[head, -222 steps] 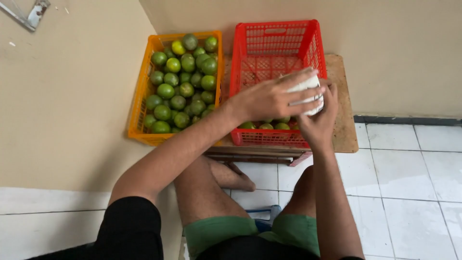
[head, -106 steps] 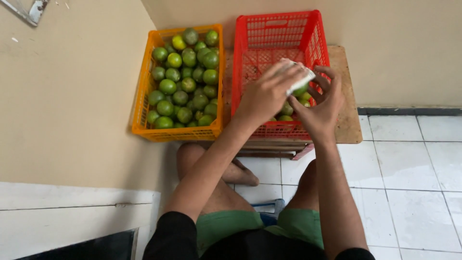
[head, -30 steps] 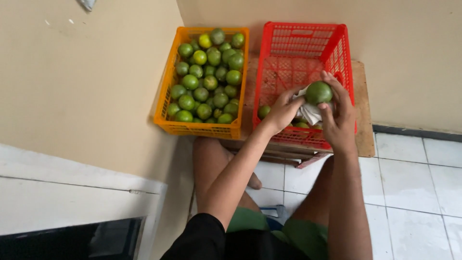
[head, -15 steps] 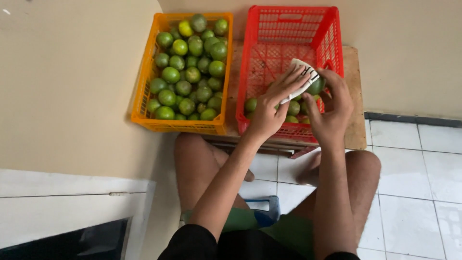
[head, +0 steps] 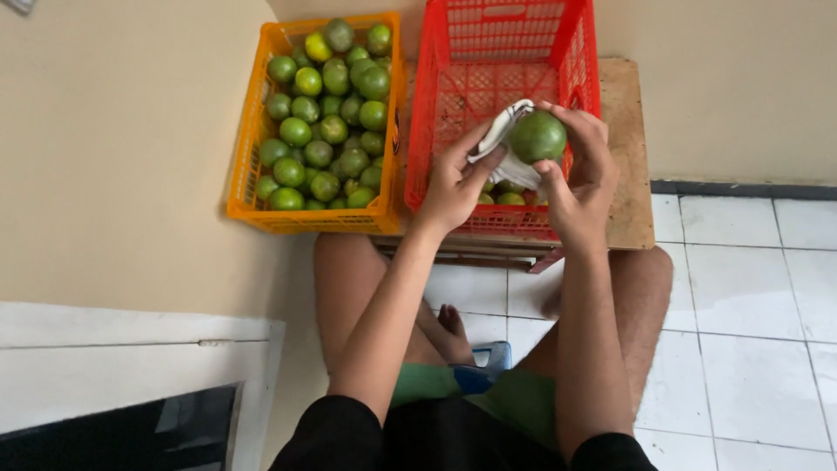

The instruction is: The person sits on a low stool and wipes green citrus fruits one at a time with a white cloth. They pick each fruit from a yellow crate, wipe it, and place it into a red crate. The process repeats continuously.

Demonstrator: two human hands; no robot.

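Since half a second ago the green fruit point(head: 537, 137) is uncovered, right hand point(head: 577, 179) fingers curled round it above the red crate point(head: 453, 105). Left hand point(head: 453, 185) pinches a white cloth point(head: 499, 138) against it. Orange crate point(head: 247, 157) full of fruit sits beside, both on a wooden worktop point(head: 629, 157).

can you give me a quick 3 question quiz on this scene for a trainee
1. True or false: the right hand holds a green fruit.
2. Which crate is nearly full of green fruit? A. orange crate B. red crate
3. Fill in: the left hand holds a white ____ against the fruit.

Key: 1 true; 2 A; 3 cloth
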